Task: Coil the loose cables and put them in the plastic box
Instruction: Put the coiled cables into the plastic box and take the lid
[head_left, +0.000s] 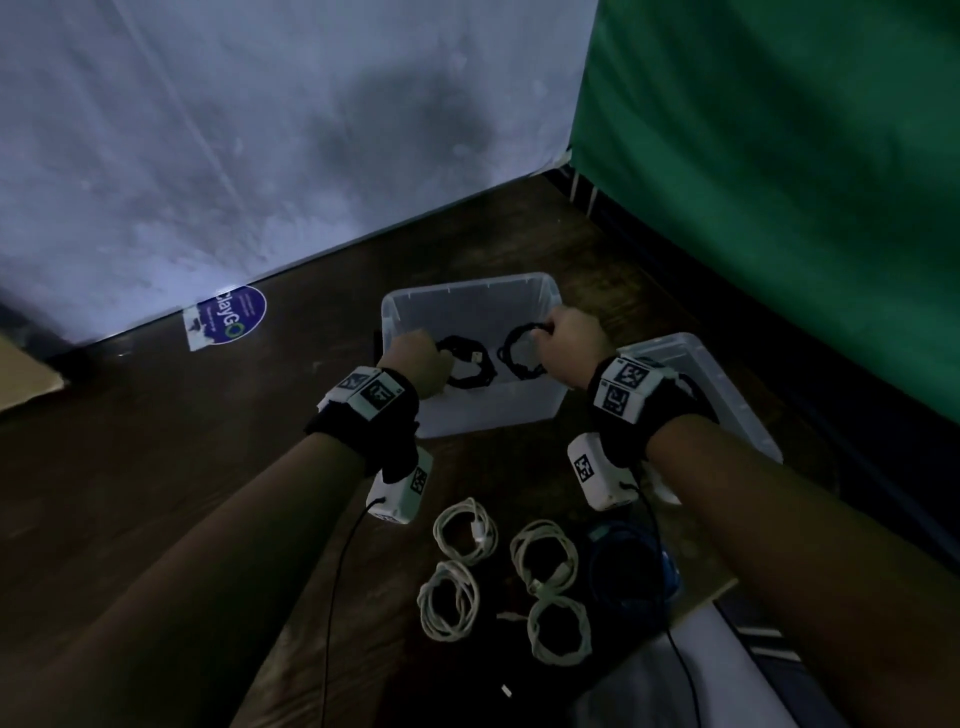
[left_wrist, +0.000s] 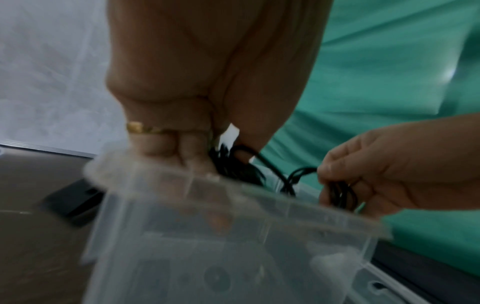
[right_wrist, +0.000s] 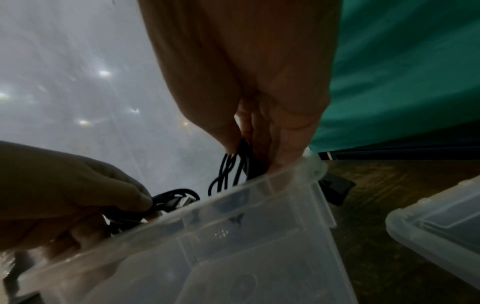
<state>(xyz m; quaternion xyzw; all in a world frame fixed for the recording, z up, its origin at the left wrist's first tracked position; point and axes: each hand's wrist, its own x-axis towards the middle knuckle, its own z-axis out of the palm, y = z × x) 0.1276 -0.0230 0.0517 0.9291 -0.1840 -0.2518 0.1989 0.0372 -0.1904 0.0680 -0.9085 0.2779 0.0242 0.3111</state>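
Both hands are down in the plastic box (head_left: 470, 415): left hand (head_left: 415, 361) and right hand (head_left: 569, 345) each pinch a black coil (head_left: 470, 361), seemingly setting them down. Next, let go; white coils (head_left: 465, 530) wait just outside the box.

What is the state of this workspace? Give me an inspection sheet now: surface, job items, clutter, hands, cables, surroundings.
Surface: dark wooden floor.
Job's things: clear plastic box open; its lid lies to its right.
Clutter: torn blue sticker by the wall; small black object beside the box.
Grippers: left hand grips one black coil; right hand pinches another black coil, both over the box.
Cables: four white coils and a blue coil on the floor, nearer the person.
Surroundings: white sheet, green curtain.
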